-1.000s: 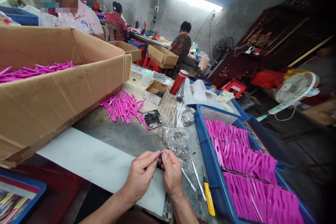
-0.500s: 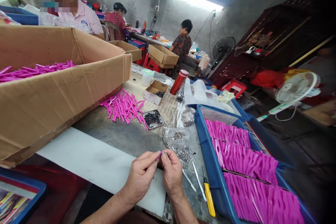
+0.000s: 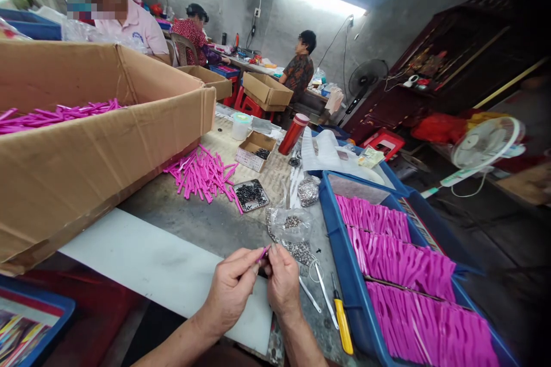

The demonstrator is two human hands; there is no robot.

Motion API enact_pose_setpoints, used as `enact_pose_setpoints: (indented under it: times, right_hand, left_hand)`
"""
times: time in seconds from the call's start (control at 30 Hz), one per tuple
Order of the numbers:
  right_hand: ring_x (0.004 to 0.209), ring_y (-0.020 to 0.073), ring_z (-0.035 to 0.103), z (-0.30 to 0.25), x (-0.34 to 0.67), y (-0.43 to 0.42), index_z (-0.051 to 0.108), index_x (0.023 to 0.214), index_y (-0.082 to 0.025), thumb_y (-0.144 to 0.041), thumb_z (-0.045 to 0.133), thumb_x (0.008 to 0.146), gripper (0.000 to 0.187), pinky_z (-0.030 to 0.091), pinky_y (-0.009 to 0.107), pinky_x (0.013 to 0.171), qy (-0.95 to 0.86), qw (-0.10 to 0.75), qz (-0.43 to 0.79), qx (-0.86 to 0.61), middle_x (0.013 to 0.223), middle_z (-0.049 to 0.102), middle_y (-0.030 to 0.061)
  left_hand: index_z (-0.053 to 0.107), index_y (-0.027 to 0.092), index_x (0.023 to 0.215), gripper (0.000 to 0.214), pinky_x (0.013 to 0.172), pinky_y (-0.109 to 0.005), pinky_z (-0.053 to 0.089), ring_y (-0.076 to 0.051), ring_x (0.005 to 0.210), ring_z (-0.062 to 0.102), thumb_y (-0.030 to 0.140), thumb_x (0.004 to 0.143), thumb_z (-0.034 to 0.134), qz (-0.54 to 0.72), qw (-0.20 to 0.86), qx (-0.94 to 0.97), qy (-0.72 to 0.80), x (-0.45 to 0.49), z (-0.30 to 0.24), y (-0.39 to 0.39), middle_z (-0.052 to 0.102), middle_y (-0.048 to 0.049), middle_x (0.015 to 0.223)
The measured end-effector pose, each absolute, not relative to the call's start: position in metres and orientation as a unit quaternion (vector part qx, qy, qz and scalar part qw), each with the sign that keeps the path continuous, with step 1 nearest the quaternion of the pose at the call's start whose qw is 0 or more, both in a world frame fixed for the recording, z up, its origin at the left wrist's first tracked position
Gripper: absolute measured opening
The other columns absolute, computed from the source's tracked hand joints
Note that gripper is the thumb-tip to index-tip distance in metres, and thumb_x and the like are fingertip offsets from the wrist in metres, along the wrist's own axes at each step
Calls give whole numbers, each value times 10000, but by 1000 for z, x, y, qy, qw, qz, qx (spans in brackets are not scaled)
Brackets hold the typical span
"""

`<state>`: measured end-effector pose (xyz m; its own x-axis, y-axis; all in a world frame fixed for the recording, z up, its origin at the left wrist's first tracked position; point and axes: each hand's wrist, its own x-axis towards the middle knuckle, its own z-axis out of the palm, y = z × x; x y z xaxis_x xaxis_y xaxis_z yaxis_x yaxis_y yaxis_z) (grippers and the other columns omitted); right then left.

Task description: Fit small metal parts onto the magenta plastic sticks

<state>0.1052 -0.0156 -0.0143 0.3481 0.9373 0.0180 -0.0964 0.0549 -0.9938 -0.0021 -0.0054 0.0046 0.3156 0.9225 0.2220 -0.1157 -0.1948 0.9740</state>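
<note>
Over the white board, my left hand pinches a small magenta plastic stick between thumb and forefinger; most of it is covered by the fingers. My right hand is closed at the far end of the stick, thumb against forefinger. Whatever sits between those right fingertips is too small and hidden to make out. Beyond the hands lie a clear bag of small metal parts, a tray of black pieces and a loose pile of magenta sticks.
A large cardboard box borders the left side. On the right stands a blue crate packed with magenta pieces. A yellow-handled screwdriver and white tools lie beside it. Farther back are a red flask and seated co-workers.
My right thumb and fingertips have shifted slightly at the stick's end, and the fingers beneath look more curled. My left hand stays in place, still pinching the stick.
</note>
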Motion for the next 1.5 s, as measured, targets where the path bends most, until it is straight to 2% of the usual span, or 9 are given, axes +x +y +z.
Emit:
enact_pose_setpoints:
  times: [0.2, 0.33, 0.47, 0.67, 0.83, 0.97, 1.13, 1.33, 1.5]
  right_hand:
    - [494, 94, 379, -10, 108, -13, 501, 692, -177, -429, 563, 661, 262, 304, 203, 457, -394, 615, 414, -543, 557, 431, -43]
    - [439, 79, 326, -10, 114, -12, 499, 672, -173, -432, 481, 728, 265, 270, 197, 420, -367, 628, 387, -567, 516, 392, -54]
    - [530, 106, 422, -9, 112, -15, 511, 737, -179, -409, 551, 681, 240, 339, 212, 490, -409, 621, 380, -550, 598, 472, -28]
    - [433, 78, 320, -10, 111, -16, 482, 618, -168, -434, 422, 764, 309, 274, 192, 405, -393, 613, 385, -568, 500, 389, -48]
    - [544, 102, 415, -7, 109, -19, 503, 682, -166, -357, 535, 708, 195, 358, 213, 520, -444, 600, 378, -547, 587, 453, -29]
    - [456, 85, 345, -5, 107, -20, 438, 554, -173, -402, 430, 764, 311, 312, 196, 433, -435, 605, 388, -542, 493, 375, -48]
    - [507, 94, 400, -6, 110, -19, 496, 694, -171, -378, 510, 718, 208, 342, 200, 471, -421, 616, 408, -525, 572, 449, -34]
    - [462, 84, 351, -6, 109, -20, 460, 570, -168, -389, 447, 756, 289, 324, 194, 444, -422, 613, 412, -525, 503, 388, -47]
    - [530, 93, 404, -6, 109, -20, 498, 670, -168, -346, 545, 694, 185, 357, 199, 502, -418, 621, 412, -520, 571, 444, -37]
  left_hand:
    - [636, 154, 945, 266, 376, -168, 380, -52, 416, 404, 146, 748, 458, 484, 538, 605, 332, -2, 7, -6, 525, -30, 685]
    - [639, 151, 939, 264, 376, -166, 374, -51, 415, 402, 142, 745, 460, 485, 532, 609, 333, -2, 8, -7, 521, -29, 680]
    - [638, 157, 944, 263, 379, -169, 376, -53, 416, 404, 146, 746, 465, 487, 537, 603, 333, -1, 6, -7, 531, -31, 688]
    - [629, 158, 962, 270, 382, -168, 383, -53, 421, 404, 154, 753, 458, 485, 534, 608, 330, -2, 3, -7, 534, -34, 698]
    - [624, 150, 970, 269, 392, -171, 387, -57, 435, 408, 158, 757, 459, 479, 532, 611, 337, -2, 5, -6, 526, -34, 698]
    - [626, 159, 966, 276, 389, -168, 384, -57, 435, 409, 138, 753, 453, 482, 527, 619, 327, -2, 5, -5, 532, -33, 704]
    - [622, 157, 972, 275, 381, -167, 370, -52, 427, 400, 144, 758, 449, 480, 536, 611, 330, -1, 3, -5, 525, -34, 709]
    - [625, 154, 963, 275, 387, -168, 373, -55, 436, 403, 130, 751, 452, 479, 535, 616, 324, -2, 4, -6, 522, -33, 709]
    - [630, 149, 953, 266, 378, -165, 367, -50, 422, 397, 139, 751, 457, 478, 538, 612, 329, 0, 3, -6, 521, -31, 697]
